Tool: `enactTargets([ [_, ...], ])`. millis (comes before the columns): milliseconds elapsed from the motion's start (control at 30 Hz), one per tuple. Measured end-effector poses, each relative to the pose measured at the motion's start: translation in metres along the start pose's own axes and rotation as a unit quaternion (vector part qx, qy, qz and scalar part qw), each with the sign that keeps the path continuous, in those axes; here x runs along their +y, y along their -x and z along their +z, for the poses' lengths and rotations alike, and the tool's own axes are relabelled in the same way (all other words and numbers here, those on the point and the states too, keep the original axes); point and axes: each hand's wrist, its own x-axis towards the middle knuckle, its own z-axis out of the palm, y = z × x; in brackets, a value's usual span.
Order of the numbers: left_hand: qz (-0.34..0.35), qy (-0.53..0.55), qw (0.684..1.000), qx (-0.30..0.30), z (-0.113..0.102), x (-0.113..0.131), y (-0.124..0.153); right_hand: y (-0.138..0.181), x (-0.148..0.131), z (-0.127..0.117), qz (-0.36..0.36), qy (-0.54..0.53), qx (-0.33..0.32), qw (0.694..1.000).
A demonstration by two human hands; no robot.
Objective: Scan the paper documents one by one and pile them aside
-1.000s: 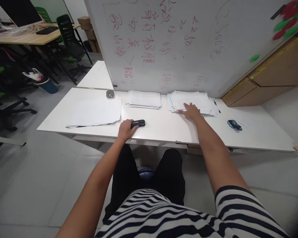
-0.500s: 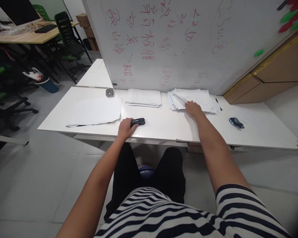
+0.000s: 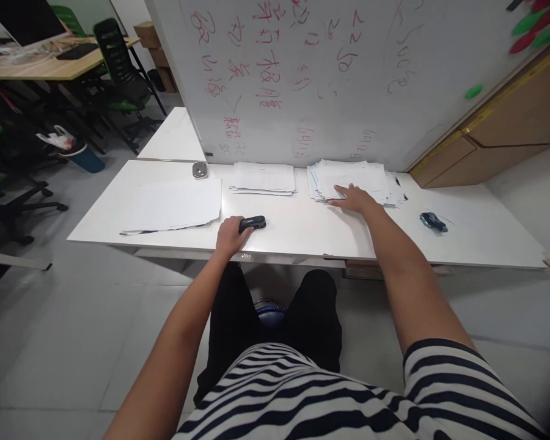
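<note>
A black stapler (image 3: 255,222) lies on the white table near its front edge, and my left hand (image 3: 230,237) is wrapped round its left end. My right hand (image 3: 355,198) rests with spread fingers on the front of an untidy paper stack (image 3: 348,174) at the right. Between the hands, further back, sits a neater paper pile (image 3: 263,178). A broad stack of white sheets (image 3: 174,205) lies left of my left hand. Right of my right hand is a small dark blue object (image 3: 433,222) whose kind I cannot make out.
The white table (image 3: 297,238) stands against a whiteboard (image 3: 266,73) with red writing. A small grey square object (image 3: 200,170) sits at the back left. Cardboard boxes (image 3: 499,134) lean at the right. Left are an office chair (image 3: 117,67) and a blue bin (image 3: 88,157).
My right hand has let go of the lifted sheet corner, which now lies flat, and its fingers have spread. My left hand stays on the stapler. The view has shifted slightly.
</note>
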Motion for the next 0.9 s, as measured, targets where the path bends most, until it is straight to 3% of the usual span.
enactTargets([
  [900,-0.006,-0.01,1.0,-0.01,0.0009,-0.0005,0.0003,0.0006,0.0006,0.0056,0.022,-0.053,0.014,0.998],
])
